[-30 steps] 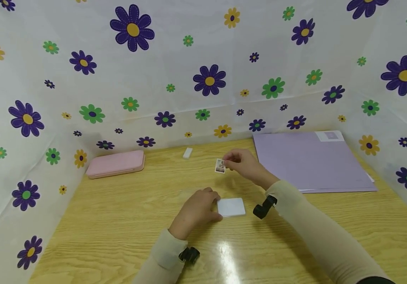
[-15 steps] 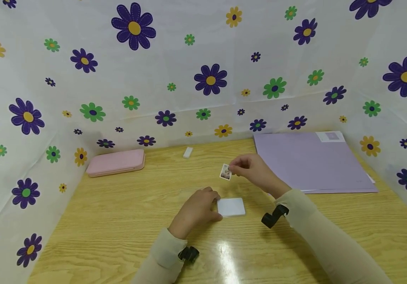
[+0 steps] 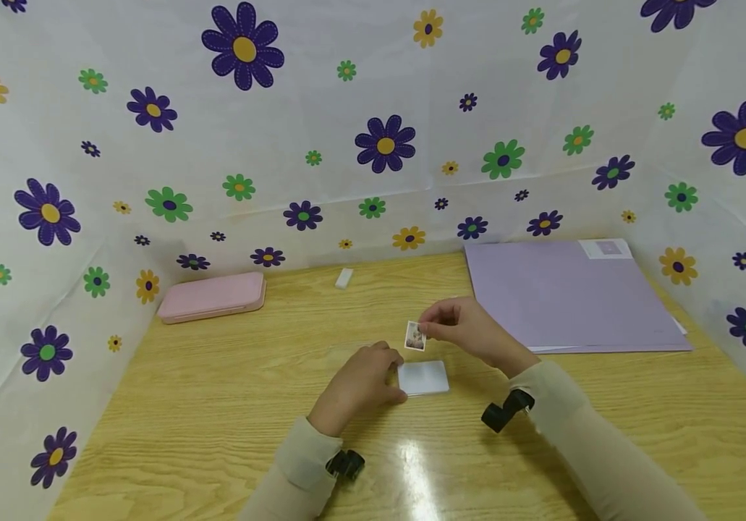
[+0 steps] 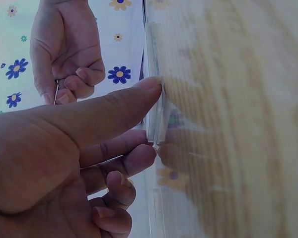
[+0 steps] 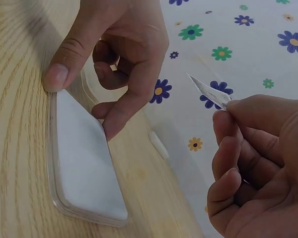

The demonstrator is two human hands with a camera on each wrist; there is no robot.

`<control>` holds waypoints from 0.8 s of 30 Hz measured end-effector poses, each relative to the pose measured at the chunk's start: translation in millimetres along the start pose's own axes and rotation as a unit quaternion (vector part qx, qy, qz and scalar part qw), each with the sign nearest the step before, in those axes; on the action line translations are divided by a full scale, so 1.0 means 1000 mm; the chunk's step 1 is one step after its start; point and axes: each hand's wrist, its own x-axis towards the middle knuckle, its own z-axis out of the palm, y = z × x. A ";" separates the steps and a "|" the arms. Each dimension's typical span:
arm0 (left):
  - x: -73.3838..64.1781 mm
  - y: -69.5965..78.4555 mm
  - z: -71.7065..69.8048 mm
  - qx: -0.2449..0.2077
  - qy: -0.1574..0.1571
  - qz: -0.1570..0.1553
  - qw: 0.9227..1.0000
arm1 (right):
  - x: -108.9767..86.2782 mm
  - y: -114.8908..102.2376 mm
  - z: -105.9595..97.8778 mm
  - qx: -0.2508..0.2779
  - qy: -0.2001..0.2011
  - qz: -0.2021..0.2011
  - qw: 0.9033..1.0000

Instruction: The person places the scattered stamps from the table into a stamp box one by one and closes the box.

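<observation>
My left hand (image 3: 358, 383) holds the left end of a flat white rectangular slab (image 3: 425, 378) lying on the table. Its thumb sits at the near corner, its forefinger at the far one. In the right wrist view the slab (image 5: 84, 158) shows rounded corners and a clear layered edge. Just above it in the head view, my right hand (image 3: 464, 333) pinches a small white-bordered picture card (image 3: 414, 336) between thumb and forefinger. The right wrist view shows this card (image 5: 211, 94) almost edge-on, apart from the slab.
A pink case (image 3: 213, 297) lies at the back left. A small white block (image 3: 344, 278) stands near the flowered cloth (image 3: 307, 94) behind the table (image 3: 229, 405). At the back right lies a large lilac folder (image 3: 568, 297) with white sheets showing at its edges.
My right hand has come nearer to me with the picture card, from behind the slab to close above its far edge. The left hand and the slab have stayed in place.
</observation>
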 end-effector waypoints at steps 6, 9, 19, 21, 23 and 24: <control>0.001 0.001 0.000 -0.007 -0.001 -0.003 1.000 | -0.001 0.006 0.005 0.007 -0.015 -0.004 1.000; 0.001 0.001 0.000 -0.010 -0.002 -0.006 1.000 | -0.003 0.008 0.007 0.008 -0.027 -0.007 1.000; 0.002 0.000 0.001 -0.003 -0.005 -0.010 1.000 | -0.001 0.017 0.013 -0.026 -0.048 -0.009 0.998; 0.002 -0.001 0.001 -0.003 -0.004 -0.011 1.000 | -0.001 0.018 0.015 -0.036 -0.052 -0.008 0.998; 0.002 -0.001 0.001 -0.002 -0.005 -0.011 1.000 | 0.000 0.018 0.016 -0.042 -0.059 -0.010 0.997; 0.002 -0.002 0.001 -0.002 -0.005 -0.012 1.000 | 0.000 0.018 0.017 -0.044 -0.062 -0.012 0.997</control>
